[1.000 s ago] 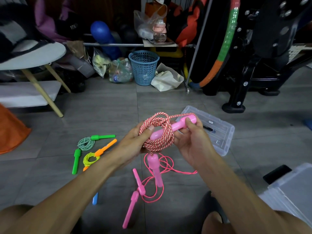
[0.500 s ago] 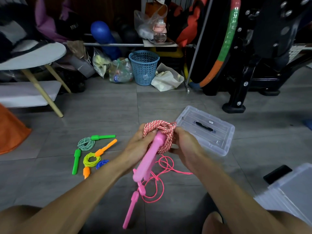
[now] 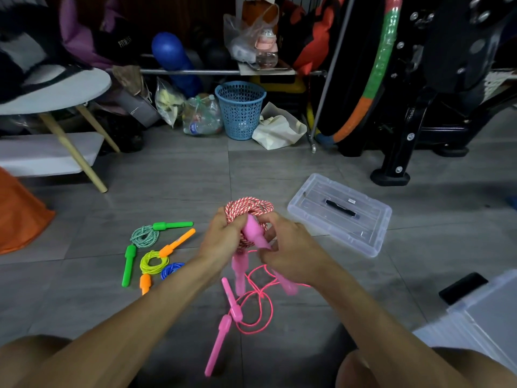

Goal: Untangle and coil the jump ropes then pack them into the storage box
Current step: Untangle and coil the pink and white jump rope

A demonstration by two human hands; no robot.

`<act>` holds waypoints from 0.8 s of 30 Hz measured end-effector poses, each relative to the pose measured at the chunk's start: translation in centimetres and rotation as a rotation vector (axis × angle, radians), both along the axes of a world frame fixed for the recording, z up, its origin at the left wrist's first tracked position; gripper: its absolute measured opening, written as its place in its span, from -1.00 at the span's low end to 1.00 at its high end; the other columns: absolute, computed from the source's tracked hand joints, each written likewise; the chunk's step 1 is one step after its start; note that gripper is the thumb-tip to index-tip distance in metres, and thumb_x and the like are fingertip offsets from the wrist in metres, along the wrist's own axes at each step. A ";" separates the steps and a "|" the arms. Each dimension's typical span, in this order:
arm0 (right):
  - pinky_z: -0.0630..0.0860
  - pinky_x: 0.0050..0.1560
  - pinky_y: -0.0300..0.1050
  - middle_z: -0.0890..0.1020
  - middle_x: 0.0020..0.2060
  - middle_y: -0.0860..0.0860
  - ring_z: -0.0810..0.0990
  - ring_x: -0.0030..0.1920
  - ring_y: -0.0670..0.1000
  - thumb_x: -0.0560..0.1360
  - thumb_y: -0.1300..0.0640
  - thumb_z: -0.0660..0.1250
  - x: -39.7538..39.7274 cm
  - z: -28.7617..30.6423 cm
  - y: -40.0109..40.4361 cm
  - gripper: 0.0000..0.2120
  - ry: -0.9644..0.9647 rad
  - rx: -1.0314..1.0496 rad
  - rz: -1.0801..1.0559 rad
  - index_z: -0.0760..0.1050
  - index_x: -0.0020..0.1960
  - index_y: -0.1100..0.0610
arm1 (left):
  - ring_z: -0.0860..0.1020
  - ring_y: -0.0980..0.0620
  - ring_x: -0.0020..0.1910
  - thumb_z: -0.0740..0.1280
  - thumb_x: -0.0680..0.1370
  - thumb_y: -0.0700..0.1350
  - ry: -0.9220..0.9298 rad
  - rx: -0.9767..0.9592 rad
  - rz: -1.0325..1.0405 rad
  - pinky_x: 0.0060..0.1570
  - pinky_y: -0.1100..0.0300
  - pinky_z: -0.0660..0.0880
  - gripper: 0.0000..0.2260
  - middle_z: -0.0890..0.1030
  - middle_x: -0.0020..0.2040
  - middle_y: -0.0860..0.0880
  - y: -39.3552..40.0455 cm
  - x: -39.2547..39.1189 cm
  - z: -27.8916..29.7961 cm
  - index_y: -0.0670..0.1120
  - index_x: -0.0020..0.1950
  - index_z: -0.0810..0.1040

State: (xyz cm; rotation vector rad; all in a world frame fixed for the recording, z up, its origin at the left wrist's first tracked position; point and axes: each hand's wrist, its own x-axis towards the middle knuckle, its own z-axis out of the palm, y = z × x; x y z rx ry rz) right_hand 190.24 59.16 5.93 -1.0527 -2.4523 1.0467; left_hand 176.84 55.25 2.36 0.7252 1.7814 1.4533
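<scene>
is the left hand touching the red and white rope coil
Touching: the head view shows the left hand with fingers curled around the red and white rope coil.

Storage box (image 3: 486, 317) cut off at right edge, dangling pink handle (image 3: 240, 271) blurred (motion), right hand (image 3: 291, 247) fingertips hidden

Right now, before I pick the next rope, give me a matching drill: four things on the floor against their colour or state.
Things:
1. rope in both hands
2. green-handled rope
3. thin pink rope
4. box lid

States:
A. clear plastic, lying right of the hands
B. loose loops on the floor
C. red-and-white coil
D. coiled, left on the floor

Pairs: 1-C, 2-D, 3-B, 4-A
</scene>
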 end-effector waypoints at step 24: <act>0.55 0.11 0.21 0.64 -0.10 0.17 0.62 -0.05 0.23 0.60 -0.01 0.16 0.8 -2.3 0.9 -0.84 0.469 -0.526 -0.300 0.51 0.03 -0.03 | 0.61 -0.21 -0.27 0.19 0.62 -0.11 -0.467 0.056 -0.128 -0.27 -0.04 0.63 -0.82 0.47 -0.16 -0.25 -2.0 0.1 1.8 -0.24 0.04 0.42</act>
